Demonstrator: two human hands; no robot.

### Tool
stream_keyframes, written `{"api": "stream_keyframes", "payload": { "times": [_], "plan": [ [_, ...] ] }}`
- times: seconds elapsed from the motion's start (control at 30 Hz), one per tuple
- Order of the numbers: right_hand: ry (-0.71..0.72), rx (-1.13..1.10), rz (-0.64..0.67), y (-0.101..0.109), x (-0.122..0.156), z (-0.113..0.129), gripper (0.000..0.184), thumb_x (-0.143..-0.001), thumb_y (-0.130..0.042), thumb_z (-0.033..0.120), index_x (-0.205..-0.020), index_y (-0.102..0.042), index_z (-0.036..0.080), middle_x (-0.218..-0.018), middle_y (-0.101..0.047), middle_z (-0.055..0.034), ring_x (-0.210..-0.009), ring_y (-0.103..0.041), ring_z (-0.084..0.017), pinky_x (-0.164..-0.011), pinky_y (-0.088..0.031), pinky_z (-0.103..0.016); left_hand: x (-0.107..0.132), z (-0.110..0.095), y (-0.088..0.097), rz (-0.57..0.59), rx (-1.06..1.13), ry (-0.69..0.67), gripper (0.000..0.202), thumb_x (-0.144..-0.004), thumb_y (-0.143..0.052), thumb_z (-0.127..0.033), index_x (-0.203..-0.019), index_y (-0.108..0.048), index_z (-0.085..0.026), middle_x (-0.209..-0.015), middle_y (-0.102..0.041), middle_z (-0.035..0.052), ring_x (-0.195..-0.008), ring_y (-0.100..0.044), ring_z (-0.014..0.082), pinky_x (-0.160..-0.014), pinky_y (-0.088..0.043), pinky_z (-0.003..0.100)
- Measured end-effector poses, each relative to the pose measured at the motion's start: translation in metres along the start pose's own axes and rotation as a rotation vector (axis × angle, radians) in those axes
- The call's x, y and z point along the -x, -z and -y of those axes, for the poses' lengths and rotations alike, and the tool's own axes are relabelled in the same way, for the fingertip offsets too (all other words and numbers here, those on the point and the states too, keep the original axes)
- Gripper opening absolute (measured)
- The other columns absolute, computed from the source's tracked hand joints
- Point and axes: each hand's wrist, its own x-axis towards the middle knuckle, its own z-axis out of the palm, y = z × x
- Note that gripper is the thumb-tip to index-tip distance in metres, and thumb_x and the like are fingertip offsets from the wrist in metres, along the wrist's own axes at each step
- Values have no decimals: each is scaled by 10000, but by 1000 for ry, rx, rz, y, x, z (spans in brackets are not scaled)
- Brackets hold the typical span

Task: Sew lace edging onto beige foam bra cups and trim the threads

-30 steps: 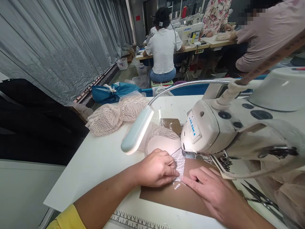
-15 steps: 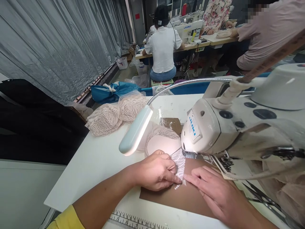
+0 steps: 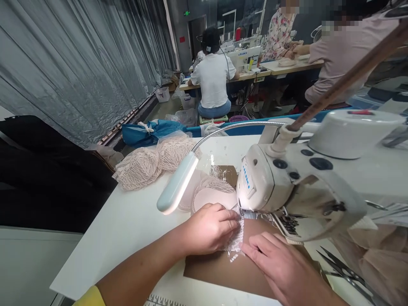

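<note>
A pale lace bra cup (image 3: pixel 213 198) with a smooth lining lies on the table, its lace edge (image 3: pixel 236 241) running under the head of a white sewing machine (image 3: pixel 259 178). My left hand (image 3: pixel 212 227) is bent over that lace, fingers together and curled on it near the needle area; its thumb is hidden. Just right of the lace, my right hand (image 3: pixel 270 259) rests on a brown sheet (image 3: pixel 219 267), fingers stretched out and the index fingertip touching the lace's lower corner. The needle itself is hidden.
A lamp (image 3: pixel 177 185) on a bent metal neck hangs over the work. More lace cups (image 3: pixel 138 168) lie at the table's far left. Black scissors (image 3: pixel 346 272) lie open at right, beside sheer beige fabric (image 3: pixel 376 250). Several people sit or stand at machines beyond.
My left hand has gone from pinching the lace's lower end to lying higher over it, nearer the machine head. My right hand stays by the lace edge. The camera view has shifted slightly.
</note>
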Motion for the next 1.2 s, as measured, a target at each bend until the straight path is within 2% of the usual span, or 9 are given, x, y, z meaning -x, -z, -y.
{"api": "stream_keyframes", "payload": {
  "times": [0.17,0.47,0.83,1.0,1.2],
  "plan": [
    [-25,-9,-6,-1,1,0,415,-747,-401,28,-1017,-623,252,-808,-590,-31,-672,-497,-177,-619,-321,-304,-5,-2,-5,19,-141,-1,322,-948,-456,-256,-1211,-591,-130,-1291,-603,84,-963,-552,230,-849,-436,353],
    [-15,55,0,7,-4,3,371,-779,-409,39,-986,-629,254,-779,-590,-26,-660,-496,-176,-610,-324,-297,-5,-3,0,38,-155,-9,360,-935,-456,-258,-1252,-560,-122,-1302,-591,67,-959,-534,226,-850,-431,352],
    [-11,52,46,11,-7,4,390,-775,-417,34,-1046,-604,243,-798,-595,-28,-658,-517,-168,-606,-328,-289,-2,-1,1,74,-179,-38,409,-927,-444,-274,-1298,-517,-119,-1343,-559,77,-960,-525,231,-838,-422,360],
    [-11,59,43,13,-7,4,385,-784,-427,40,-1044,-615,252,-783,-600,-23,-652,-515,-163,-596,-338,-283,-5,-1,1,82,-205,-34,420,-904,-466,-266,-1296,-513,-123,-1303,-577,95,-942,-529,228,-791,-424,363],
    [-71,37,-32,9,-9,2,395,-823,-375,31,-1049,-614,248,-786,-594,-22,-714,-510,-180,-639,-350,-298,-8,-1,1,86,-230,-7,411,-901,-461,-267,-1276,-525,-114,-1223,-609,117,-887,-518,237,-740,-413,363]
  ]
}}
